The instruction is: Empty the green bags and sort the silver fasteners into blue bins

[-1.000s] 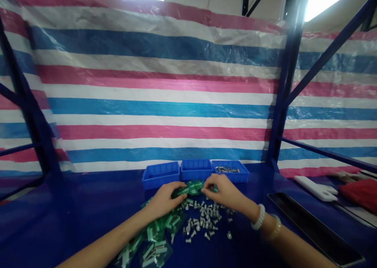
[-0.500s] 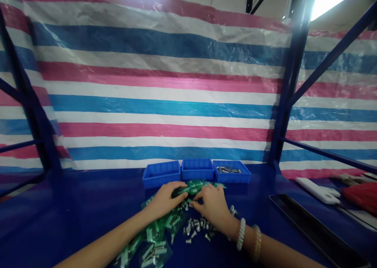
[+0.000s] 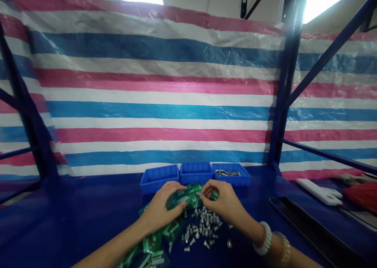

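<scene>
My left hand (image 3: 161,206) is curled over a small green plastic bag (image 3: 183,194), gripping it just in front of the blue trays. My right hand (image 3: 221,200) pinches a small metal screw (image 3: 200,195) at the bag's right end, fingers closed. Below both hands a loose pile of silver screws (image 3: 204,228) lies on the dark blue table (image 3: 88,221). More green bags holding screws (image 3: 153,248) lie under my left forearm. My right wrist wears a white bead bracelet and a gold one.
Three blue trays stand in a row at the back: left (image 3: 159,177), middle (image 3: 196,172), and right (image 3: 231,173) with metal parts inside. A long black tray (image 3: 312,230) lies at right, a white part (image 3: 319,191) and red item (image 3: 362,195) beyond. Blue rack posts and a striped tarp enclose the bench.
My right hand dipped to the screw pile, then rose back to the bag's right end with a screw pinched. My left hand stayed on the green bag.
</scene>
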`<state>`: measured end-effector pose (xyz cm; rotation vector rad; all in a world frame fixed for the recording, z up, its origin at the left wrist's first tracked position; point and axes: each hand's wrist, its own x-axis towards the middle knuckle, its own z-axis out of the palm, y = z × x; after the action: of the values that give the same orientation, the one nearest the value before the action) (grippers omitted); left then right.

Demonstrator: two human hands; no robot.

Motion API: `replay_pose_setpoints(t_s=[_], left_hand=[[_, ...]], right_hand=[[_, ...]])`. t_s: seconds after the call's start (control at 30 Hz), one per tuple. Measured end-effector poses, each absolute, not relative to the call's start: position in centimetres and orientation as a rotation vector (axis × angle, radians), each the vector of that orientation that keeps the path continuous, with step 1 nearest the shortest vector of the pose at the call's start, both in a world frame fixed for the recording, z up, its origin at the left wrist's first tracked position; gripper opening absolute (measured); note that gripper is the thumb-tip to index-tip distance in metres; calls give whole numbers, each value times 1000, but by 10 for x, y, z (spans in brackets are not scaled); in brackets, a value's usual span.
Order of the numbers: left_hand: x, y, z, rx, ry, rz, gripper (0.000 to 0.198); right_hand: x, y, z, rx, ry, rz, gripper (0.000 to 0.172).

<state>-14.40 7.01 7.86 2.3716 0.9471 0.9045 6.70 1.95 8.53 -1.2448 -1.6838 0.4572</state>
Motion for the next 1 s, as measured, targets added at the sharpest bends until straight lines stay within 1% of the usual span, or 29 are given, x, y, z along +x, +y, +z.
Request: replay_pose_setpoints(t_s=[0.07,0.13,0.3,0.37,0.47,0.57,0.7,0.77,0.8,0.87,1.0], left_hand=[[-139,56,84,2149,866,871,33],[-133,42,85,1869,768,778,37],[-124,18,81,1375,580,652,49],[-124,14,80,1231,535,675,52],[-126,12,79,1093,562,814,54],[-130,12,81,1202,604,963,53],[-135,13,87,1666,603,1033,46],[-137,16,87,1856,579,1023,42],[-139,20,87,1938,591,1023,41],[-141,29,85,2110,670,1035,41],[-146,55,78,2367,893,967,37]], right_hand=[[68,15,89,-1179,-1708,328,13],[64,10,89,-1082,-1778,176,17],[51,-6,81,-831,-1973,-14,13],[49,-9,80,-787,-2008,-76,14],[52,-9,83,-731,-1921,-85,13],[54,-5,85,-822,-1732,99,9],[47,3,78,-857,-1518,709,10],[47,8,74,-815,-1457,897,13],[50,12,74,-825,-1450,900,14],[64,22,77,-904,-1483,744,14],[117,48,88,-1194,-1542,152,14]])
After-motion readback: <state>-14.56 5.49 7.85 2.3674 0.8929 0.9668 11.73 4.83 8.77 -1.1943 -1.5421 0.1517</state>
